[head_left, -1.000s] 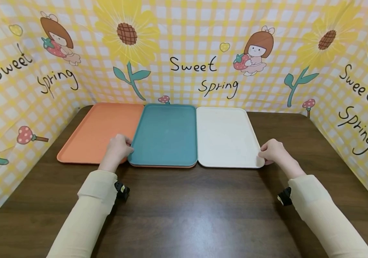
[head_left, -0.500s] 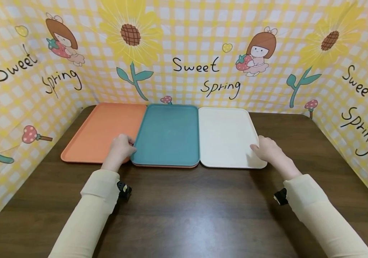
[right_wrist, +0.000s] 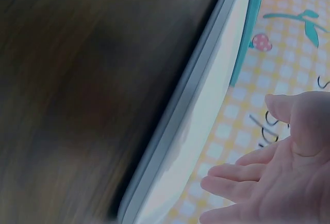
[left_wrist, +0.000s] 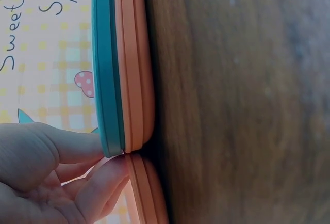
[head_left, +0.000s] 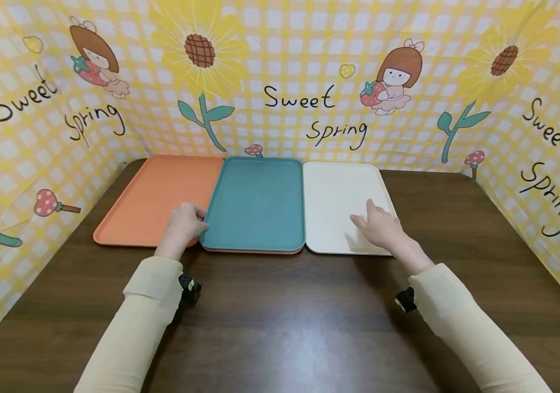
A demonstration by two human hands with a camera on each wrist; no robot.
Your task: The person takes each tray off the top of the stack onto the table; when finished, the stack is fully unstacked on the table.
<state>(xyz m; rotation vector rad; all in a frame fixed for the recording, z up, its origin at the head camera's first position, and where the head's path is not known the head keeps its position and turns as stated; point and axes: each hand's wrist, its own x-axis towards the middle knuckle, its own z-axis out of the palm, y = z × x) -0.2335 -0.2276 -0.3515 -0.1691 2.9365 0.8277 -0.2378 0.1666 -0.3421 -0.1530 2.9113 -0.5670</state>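
Observation:
Three trays lie side by side in the head view: an orange tray (head_left: 154, 202), a teal tray (head_left: 255, 204) and a white tray (head_left: 334, 202). Under the teal one shows the rim of another orange tray (left_wrist: 135, 90). My left hand (head_left: 184, 225) pinches the teal tray's rim near its front left corner; the left wrist view shows the thumb along the rim and the fingers curled beside it. Over the white tray's front right part hovers my right hand (head_left: 384, 229), fingers spread and holding nothing, as the right wrist view shows.
The trays rest along the back of a dark wooden table (head_left: 280, 311). A yellow checked cloth (head_left: 280, 65) with printed flowers walls in the back and both sides. Wood surface stretches in front of the trays and to their right.
My right hand has let go of the white tray's right edge, lifted and moved left over the tray with fingers extended. The left hand keeps its place on the teal tray.

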